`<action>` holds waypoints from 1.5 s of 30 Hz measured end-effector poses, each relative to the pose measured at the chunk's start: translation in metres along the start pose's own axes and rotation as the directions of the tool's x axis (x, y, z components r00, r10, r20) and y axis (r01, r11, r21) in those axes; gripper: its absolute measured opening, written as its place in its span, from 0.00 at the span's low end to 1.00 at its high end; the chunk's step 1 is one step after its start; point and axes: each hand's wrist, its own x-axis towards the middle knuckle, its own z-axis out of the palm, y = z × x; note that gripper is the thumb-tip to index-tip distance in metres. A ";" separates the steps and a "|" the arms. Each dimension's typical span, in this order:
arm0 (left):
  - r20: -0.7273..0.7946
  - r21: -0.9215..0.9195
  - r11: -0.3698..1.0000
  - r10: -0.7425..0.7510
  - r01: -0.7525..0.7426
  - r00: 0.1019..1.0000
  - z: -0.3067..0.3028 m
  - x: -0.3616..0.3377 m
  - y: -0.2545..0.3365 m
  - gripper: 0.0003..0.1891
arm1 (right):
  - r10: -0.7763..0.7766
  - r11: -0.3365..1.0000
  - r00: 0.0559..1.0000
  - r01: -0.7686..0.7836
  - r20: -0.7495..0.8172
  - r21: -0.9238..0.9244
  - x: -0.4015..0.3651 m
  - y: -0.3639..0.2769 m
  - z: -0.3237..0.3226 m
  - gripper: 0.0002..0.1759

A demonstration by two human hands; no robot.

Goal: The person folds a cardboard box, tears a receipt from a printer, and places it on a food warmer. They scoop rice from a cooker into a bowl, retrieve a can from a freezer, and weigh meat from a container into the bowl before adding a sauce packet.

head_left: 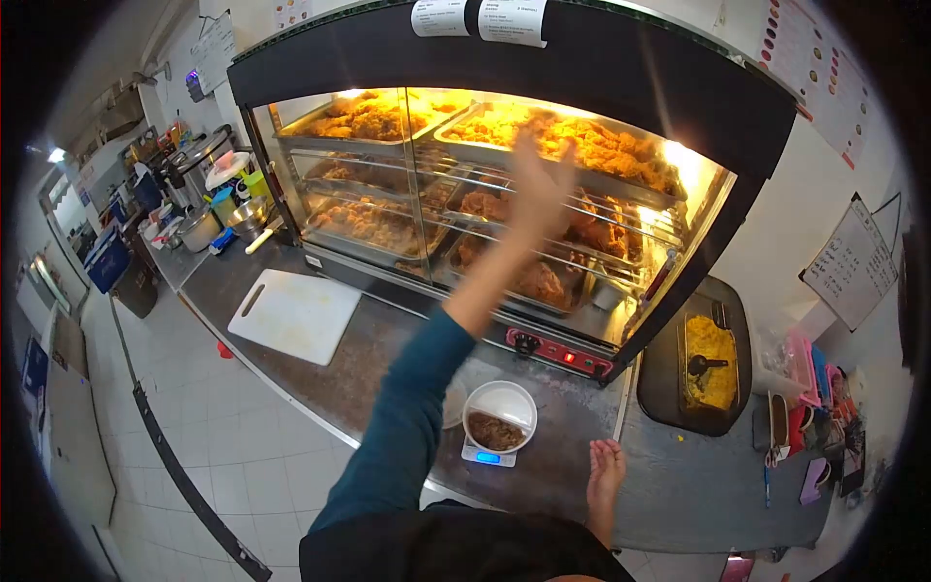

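My left hand (541,189), its arm in a teal sleeve, is raised in front of the food warmer (465,308), near the upper trays. It is blurred, with fingers and thumb apart and nothing showing in them. Behind it, a metal tray of golden fried chicken (611,145) sits on the top shelf. Low on the right, my right hand (606,470) hovers by the counter, palm up, fingers loosely bent and holding nothing. To its left, a white bowl (514,396) with brown chopped food (495,433) stands on a small digital scale (490,457) with a lit blue display.
A white cutting board (296,315) lies on the counter to the left. On the right, a dark container (655,388) holds yellow food with a black utensil. Pots (200,231) crowd the far left counter; stationery (824,407) fills the right edge.
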 end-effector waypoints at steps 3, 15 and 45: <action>-0.435 -0.195 0.945 0.156 -0.262 0.887 -0.047 0.153 -0.040 0.23 | 0.078 0.997 0.997 -0.078 0.017 -0.002 -0.012 0.012 -0.007 0.11; 0.718 -0.375 0.916 0.191 0.141 0.669 -0.137 -0.041 0.033 0.10 | -0.213 0.974 0.920 0.226 0.328 -0.001 -0.040 -0.031 0.087 0.19; 0.792 0.579 0.798 -0.502 -0.168 0.348 -0.153 -0.236 0.019 0.07 | -0.500 -0.144 0.810 0.272 0.307 -0.952 0.044 -0.062 -0.217 0.12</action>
